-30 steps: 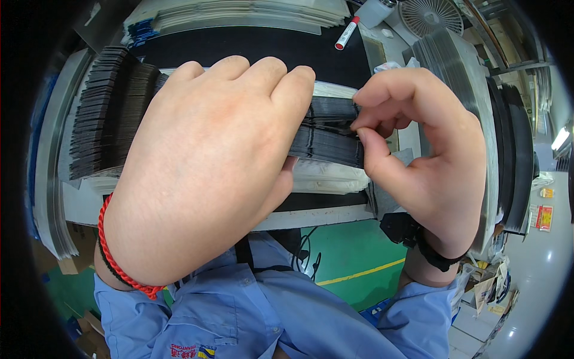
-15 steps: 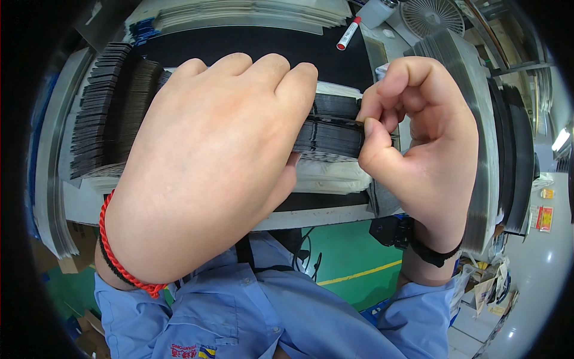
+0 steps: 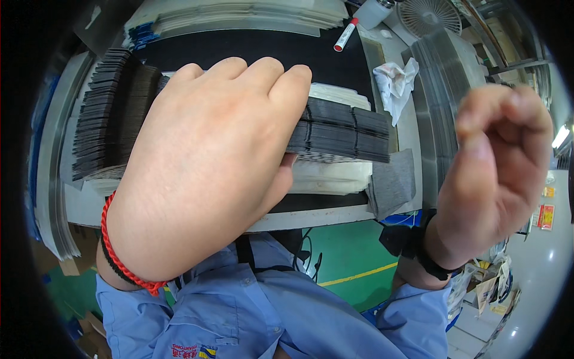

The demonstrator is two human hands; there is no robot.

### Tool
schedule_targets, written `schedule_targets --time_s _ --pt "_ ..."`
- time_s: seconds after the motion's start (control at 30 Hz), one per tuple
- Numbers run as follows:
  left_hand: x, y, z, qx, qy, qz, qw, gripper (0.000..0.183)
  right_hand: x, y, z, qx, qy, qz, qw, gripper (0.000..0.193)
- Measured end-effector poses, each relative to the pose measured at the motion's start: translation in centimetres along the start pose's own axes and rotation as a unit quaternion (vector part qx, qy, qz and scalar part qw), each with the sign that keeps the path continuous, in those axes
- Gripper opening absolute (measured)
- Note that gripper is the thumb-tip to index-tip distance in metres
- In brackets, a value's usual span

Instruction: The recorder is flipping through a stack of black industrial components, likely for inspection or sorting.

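Strips of thin black material [image 3: 344, 133] lie tightly stacked on off-white sheets [image 3: 335, 175] atop the pale-edged bench [image 3: 317, 219], clasped by the bare left hand [image 3: 206, 158], apparently to keep them aligned, while the right hand [image 3: 499, 170], well apart, presses thumb and fingertip together, anything pinched too blurred to tell.

From my remote station I count one left hand [image 3: 206, 155], one right hand [image 3: 499, 173], one marker [image 3: 345, 35], one fan [image 3: 429, 17] and one red bracelet [image 3: 127, 274]. The black strips [image 3: 341, 128] are too many for me to number.
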State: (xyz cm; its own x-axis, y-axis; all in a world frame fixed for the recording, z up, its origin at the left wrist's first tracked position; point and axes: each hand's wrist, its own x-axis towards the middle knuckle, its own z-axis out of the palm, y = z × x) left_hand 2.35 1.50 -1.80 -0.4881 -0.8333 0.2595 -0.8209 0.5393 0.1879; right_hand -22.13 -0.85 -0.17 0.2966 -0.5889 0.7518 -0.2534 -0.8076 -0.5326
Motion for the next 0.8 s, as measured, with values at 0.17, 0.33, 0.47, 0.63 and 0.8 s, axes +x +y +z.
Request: schedule_targets --time_s 0.17,0.33,0.47,0.63,0.8 --pt "0.3 0.1 0.0 -0.003 0.007 0.009 1.0 0.071 -1.9 -2.9 0.2 0.089 -0.013 0.088 0.992 0.018" --pt "0.2 0.3 -0.2 0.004 -0.001 0.002 1.0 0.072 -5.1 -3.7 1.2 0.194 -0.045 0.125 0.972 0.019" --pt "0.3 0.5 -0.3 0.017 -0.002 0.004 1.0 0.072 -4.8 -3.3 0.6 0.003 -0.101 0.054 0.993 0.035" --pt "0.4 0.7 -0.4 0.029 -0.02 -0.013 0.999 0.074 -3.8 -2.0 0.7 -0.193 -0.115 0.031 0.974 0.04" --pt "0.6 0.9 -0.4 0.037 -0.024 -0.012 0.999 0.076 -3.7 -0.9 1.0 -0.241 -0.112 0.038 0.963 0.035"
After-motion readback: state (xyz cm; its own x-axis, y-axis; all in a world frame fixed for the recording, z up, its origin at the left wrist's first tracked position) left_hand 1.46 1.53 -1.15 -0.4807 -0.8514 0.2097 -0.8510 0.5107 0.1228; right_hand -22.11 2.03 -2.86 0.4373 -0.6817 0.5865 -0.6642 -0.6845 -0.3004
